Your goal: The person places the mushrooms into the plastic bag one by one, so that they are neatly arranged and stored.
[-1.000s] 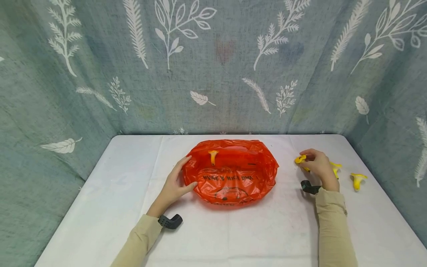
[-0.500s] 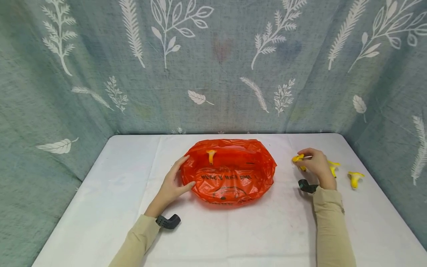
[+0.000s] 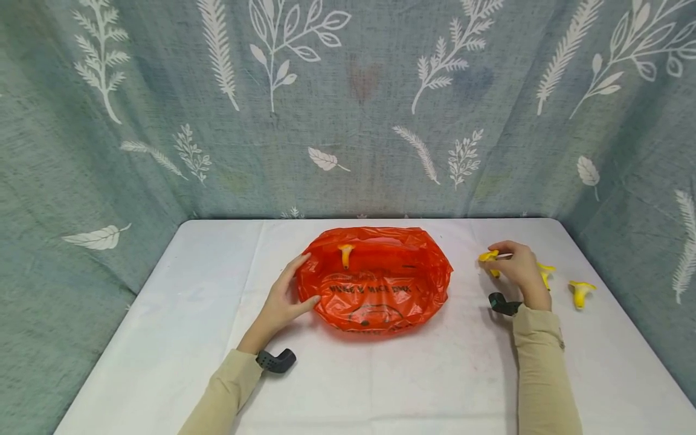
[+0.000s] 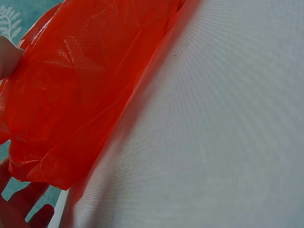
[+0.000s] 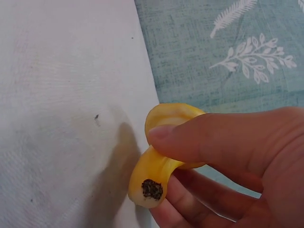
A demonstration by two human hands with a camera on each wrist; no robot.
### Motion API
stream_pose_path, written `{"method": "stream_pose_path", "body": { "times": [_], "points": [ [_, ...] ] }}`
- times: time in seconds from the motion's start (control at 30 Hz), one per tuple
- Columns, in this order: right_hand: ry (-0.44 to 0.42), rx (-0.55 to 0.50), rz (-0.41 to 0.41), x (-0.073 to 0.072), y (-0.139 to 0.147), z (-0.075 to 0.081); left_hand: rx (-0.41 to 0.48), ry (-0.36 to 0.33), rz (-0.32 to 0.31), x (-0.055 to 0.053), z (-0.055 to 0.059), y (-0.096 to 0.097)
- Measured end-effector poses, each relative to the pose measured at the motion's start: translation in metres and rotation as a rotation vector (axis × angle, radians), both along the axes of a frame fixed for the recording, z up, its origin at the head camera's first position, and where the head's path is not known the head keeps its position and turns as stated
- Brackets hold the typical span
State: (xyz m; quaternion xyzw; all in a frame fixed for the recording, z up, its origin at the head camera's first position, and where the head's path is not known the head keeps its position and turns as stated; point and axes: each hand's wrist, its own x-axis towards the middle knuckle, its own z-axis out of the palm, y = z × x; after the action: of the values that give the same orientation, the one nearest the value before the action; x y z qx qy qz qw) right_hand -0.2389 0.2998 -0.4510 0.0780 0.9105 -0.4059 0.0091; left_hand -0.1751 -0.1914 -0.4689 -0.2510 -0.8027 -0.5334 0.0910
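A red plastic bag (image 3: pixel 375 302) with dark print lies with its mouth spread wide on the white table. Inside it, a yellow chanterelle mushroom (image 3: pixel 345 257) shows near the back left. My left hand (image 3: pixel 280 305) rests at the bag's left end, thumb on the front rim and the spread fingers along the back rim. Right of the bag, my right hand (image 3: pixel 516 266) pinches another yellow chanterelle mushroom (image 5: pixel 148 166) between thumb and fingers. In the right wrist view its curved stem points down, with a dark speckled patch at the end; the thumb covers part of its cap.
Two more chanterelles are on the right: one mushroom (image 3: pixel 545 275) partly behind my right wrist, another mushroom (image 3: pixel 582 294) farther right. The white table (image 3: pixel 429 386) ends at the back against a green curtain (image 3: pixel 370 139) with white leaf prints, which also hangs at both sides.
The mushroom in my right fingers has turned slightly, its stem shifting a little to the left. The left hand and the bag stay in place.
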Motion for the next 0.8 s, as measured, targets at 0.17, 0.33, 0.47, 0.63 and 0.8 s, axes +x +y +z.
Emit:
{"method": "stream_pose_path", "body": {
  "times": [0.17,0.33,0.47,0.63,0.8],
  "points": [
    [0.022,-0.009,-0.006,0.002,-0.001,0.004,-0.01,0.013,0.008,0.0,-0.001,0.0],
    [0.065,-0.078,0.002,0.003,-0.002,0.009,-0.006,0.011,0.004,0.0,-0.001,-0.001],
    [0.101,-0.128,-0.02,0.005,-0.004,0.015,-0.006,-0.004,0.004,0.0,-0.001,-0.001],
    [0.152,-0.181,-0.062,0.008,-0.007,0.026,0.006,-0.014,0.002,0.001,-0.001,-0.001],
    [0.205,-0.213,-0.077,0.01,-0.012,0.037,-0.001,-0.013,0.006,0.001,-0.001,0.0]
  ]
}}
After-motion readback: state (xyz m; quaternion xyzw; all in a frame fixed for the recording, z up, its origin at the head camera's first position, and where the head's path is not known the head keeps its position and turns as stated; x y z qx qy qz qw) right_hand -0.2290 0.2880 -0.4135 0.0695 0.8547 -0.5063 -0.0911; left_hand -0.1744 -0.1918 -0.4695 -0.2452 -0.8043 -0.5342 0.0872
